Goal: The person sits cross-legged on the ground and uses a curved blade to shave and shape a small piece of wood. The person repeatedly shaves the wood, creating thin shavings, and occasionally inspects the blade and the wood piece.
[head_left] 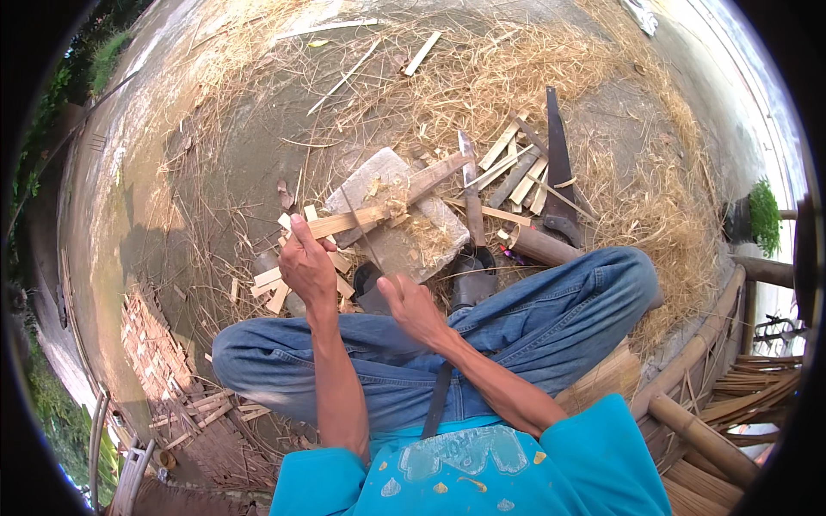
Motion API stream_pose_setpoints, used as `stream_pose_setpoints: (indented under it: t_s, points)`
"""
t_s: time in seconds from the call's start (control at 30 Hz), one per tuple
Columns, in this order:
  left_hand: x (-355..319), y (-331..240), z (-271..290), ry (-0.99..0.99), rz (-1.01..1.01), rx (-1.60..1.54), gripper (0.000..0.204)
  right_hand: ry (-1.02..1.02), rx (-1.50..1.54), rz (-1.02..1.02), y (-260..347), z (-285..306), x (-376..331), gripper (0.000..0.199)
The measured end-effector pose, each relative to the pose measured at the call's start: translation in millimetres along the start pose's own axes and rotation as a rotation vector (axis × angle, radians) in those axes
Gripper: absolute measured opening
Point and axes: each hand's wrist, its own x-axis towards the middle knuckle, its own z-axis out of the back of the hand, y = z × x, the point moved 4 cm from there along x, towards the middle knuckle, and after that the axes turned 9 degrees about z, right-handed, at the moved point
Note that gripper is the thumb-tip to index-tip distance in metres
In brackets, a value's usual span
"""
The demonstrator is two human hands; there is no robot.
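**Bamboo work on a straw-strewn yard**

Straw (551,60) covers the concrete ground around a seated person in jeans. Left hand (307,265) is clenched around a bamboo slat (387,202) lying across a stone block (397,215). Right hand (413,305) hovers just beside it, fingers loosely released. A saw (557,163) lies near cut strips (516,168).

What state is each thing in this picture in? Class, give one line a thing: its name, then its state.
Left hand: closed around the bamboo strip.
Right hand: open, holding nothing.
Bamboo strip: held at its near end, lying across the stone block.
Stone block: flat on the ground, strewn with shavings.
Handsaw: lying on the ground, unheld.
Cut bamboo pieces: piled loose beside the handsaw.
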Motion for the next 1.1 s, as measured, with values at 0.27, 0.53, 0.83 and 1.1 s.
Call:
stream_pose_setpoints:
  t_s: [0.27,0.53,0.83,1.1]
  points:
    - [-1,-5,0,0.034,-0.022,-0.033,0.073,-0.016,-0.085,-0.031,-14,12,10,0.05]
    - [5,5,-4,0.075,-0.021,-0.158,0.074,0.004,-0.028,-0.122,-25,22,13,0.049]
    - [-2,7,-7,0.084,-0.006,-0.248,0.071,-0.011,-0.073,-0.118,-23,30,11,0.051]
    - [0,6,-8,0.095,0.003,-0.264,0.07,-0.05,-0.087,-0.123,-41,25,17,0.055]
